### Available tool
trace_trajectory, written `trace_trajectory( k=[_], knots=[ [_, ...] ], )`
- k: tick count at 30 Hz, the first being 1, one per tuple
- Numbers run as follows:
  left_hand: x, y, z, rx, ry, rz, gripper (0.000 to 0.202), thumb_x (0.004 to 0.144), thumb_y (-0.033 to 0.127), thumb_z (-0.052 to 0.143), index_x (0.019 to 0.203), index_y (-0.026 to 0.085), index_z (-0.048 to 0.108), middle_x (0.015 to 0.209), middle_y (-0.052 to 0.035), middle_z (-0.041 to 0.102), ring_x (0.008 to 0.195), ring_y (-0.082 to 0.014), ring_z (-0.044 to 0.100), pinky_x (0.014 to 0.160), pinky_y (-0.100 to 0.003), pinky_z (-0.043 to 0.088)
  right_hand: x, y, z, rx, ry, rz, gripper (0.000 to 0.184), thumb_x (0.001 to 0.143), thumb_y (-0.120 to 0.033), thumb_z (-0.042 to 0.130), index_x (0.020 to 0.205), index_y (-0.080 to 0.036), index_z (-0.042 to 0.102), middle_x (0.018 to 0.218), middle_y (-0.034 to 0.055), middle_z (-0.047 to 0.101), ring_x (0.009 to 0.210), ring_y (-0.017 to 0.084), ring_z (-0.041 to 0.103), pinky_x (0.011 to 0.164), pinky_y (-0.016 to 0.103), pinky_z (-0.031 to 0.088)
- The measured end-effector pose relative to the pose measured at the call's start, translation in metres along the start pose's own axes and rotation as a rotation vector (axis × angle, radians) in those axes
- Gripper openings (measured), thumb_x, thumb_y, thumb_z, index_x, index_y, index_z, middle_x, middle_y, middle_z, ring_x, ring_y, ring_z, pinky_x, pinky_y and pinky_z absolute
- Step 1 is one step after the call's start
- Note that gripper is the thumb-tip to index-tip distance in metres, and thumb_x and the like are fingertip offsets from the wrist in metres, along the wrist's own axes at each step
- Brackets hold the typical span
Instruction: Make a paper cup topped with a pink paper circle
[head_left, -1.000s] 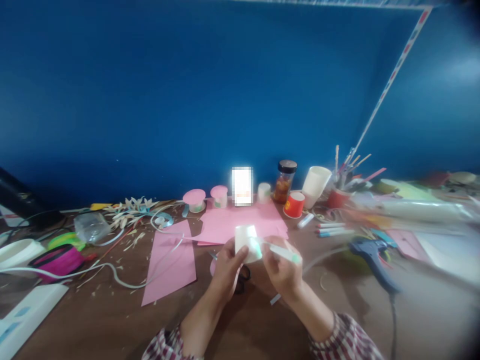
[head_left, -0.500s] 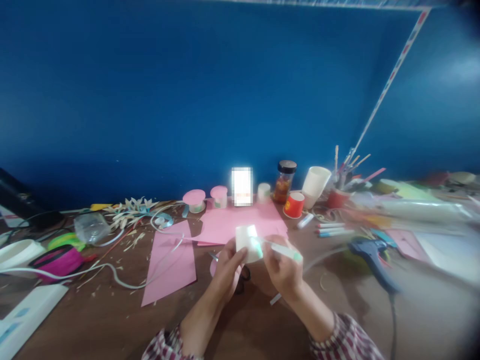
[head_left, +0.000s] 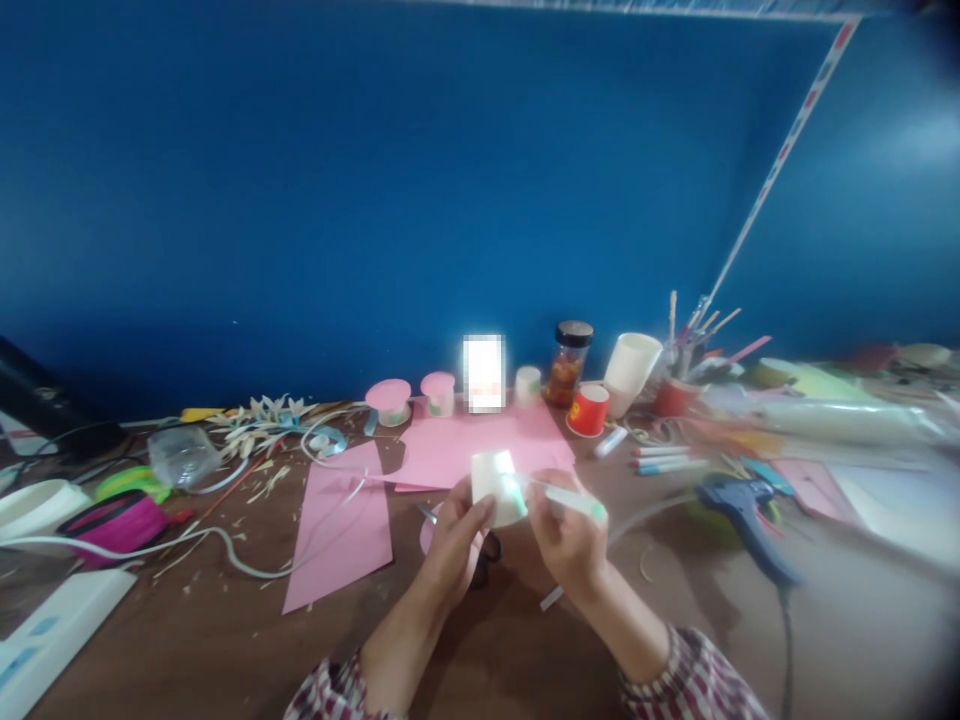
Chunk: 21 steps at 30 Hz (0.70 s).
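Observation:
My left hand [head_left: 450, 545] is closed around a small white paper cup [head_left: 489, 474], thumb on its near side. A patch of the cup's right side glows bright with a greenish tint. In my right hand [head_left: 568, 545] is a white marker with a green end [head_left: 571, 499], gripped like a pen, its other end pointing at the cup's right side. Whether the tip touches the cup I cannot tell. Below my left hand lie scissors [head_left: 492, 547] with dark handles, partly hidden, and a pink paper disc [head_left: 427, 537].
Pink sheets [head_left: 480, 440] lie behind my hands, with pink-topped cups [head_left: 388, 400] at the back. A lidded jar [head_left: 570, 365], a red cup [head_left: 589, 410] and several markers [head_left: 664, 460] stand or lie rightward. A glue gun [head_left: 750, 520] rests right; a white cable [head_left: 247, 565] crosses the left.
Almost nothing differs. My right hand and the marker have shifted very slightly to the right; the cup in my left hand has barely turned.

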<state>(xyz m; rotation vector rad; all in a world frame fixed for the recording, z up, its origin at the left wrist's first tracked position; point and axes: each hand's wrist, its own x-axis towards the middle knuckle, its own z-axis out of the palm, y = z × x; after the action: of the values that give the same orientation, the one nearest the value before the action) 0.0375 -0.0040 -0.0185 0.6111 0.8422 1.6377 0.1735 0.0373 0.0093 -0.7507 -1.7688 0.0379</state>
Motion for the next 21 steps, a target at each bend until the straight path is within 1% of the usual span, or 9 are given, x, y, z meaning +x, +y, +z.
trace_trajectory(
  k=[4, 7, 10, 14, 17, 21],
  knots=[
    [-0.0006, -0.0001, -0.0003, 0.006, -0.007, 0.0, 0.036, 0.073, 0.03, 0.077, 0.105, 0.017, 0.068, 0.101, -0.009, 0.073, 0.099, -0.0248, 0.066, 0.091, -0.036, 0.046, 0.0006, -0.0007, -0.0008, -0.005, -0.002, 0.016, 0.014, 0.092, -0.022, 0.05, 0.087, -0.018, 0.062, 0.073, 0.005, 0.07, 0.062, 0.018, 0.067, 0.06, 0.026, 0.054],
    [-0.0011, 0.0004, -0.0008, 0.024, -0.033, -0.004, 0.037, 0.075, 0.031, 0.075, 0.108, 0.018, 0.067, 0.104, -0.0093, 0.072, 0.101, -0.0253, 0.065, 0.091, -0.036, 0.046, -0.0001, -0.0032, -0.002, 0.009, 0.006, 0.031, 0.015, 0.093, -0.021, 0.049, 0.086, -0.018, 0.062, 0.072, 0.0044, 0.069, 0.061, 0.017, 0.067, 0.06, 0.026, 0.054],
    [-0.0012, 0.0015, -0.001, 0.064, -0.036, -0.002, 0.039, 0.075, 0.032, 0.075, 0.111, 0.018, 0.066, 0.105, -0.0094, 0.072, 0.1, -0.0257, 0.065, 0.089, -0.035, 0.046, -0.001, -0.0068, -0.0028, -0.005, -0.008, -0.023, 0.019, 0.095, -0.025, 0.049, 0.084, -0.017, 0.063, 0.07, 0.0046, 0.069, 0.06, 0.018, 0.066, 0.058, 0.027, 0.053],
    [-0.0009, 0.0033, -0.0005, 0.13, -0.039, 0.002, 0.038, 0.075, 0.033, 0.075, 0.109, 0.019, 0.067, 0.104, -0.009, 0.072, 0.102, -0.0262, 0.065, 0.089, -0.036, 0.046, -0.0024, -0.0095, -0.0024, -0.014, -0.033, -0.103, 0.024, 0.097, -0.028, 0.047, 0.085, -0.016, 0.065, 0.069, 0.0056, 0.069, 0.06, 0.018, 0.067, 0.059, 0.028, 0.053],
    [-0.0012, 0.0039, 0.0004, 0.14, -0.042, 0.004, 0.038, 0.075, 0.034, 0.075, 0.109, 0.019, 0.067, 0.103, -0.009, 0.072, 0.101, -0.026, 0.064, 0.089, -0.036, 0.047, -0.0032, -0.0087, -0.0019, -0.007, -0.046, -0.117, 0.024, 0.097, -0.027, 0.048, 0.086, -0.015, 0.065, 0.07, 0.006, 0.069, 0.061, 0.018, 0.067, 0.06, 0.029, 0.054],
    [-0.0024, 0.005, 0.0035, 0.129, -0.024, 0.004, 0.037, 0.073, 0.034, 0.076, 0.106, 0.019, 0.067, 0.099, -0.0077, 0.072, 0.095, -0.0243, 0.066, 0.083, -0.032, 0.048, -0.0027, -0.0075, -0.0014, 0.001, -0.038, -0.105, 0.024, 0.097, -0.026, 0.048, 0.084, -0.016, 0.065, 0.07, 0.0057, 0.07, 0.062, 0.018, 0.068, 0.06, 0.029, 0.055]
  ],
)
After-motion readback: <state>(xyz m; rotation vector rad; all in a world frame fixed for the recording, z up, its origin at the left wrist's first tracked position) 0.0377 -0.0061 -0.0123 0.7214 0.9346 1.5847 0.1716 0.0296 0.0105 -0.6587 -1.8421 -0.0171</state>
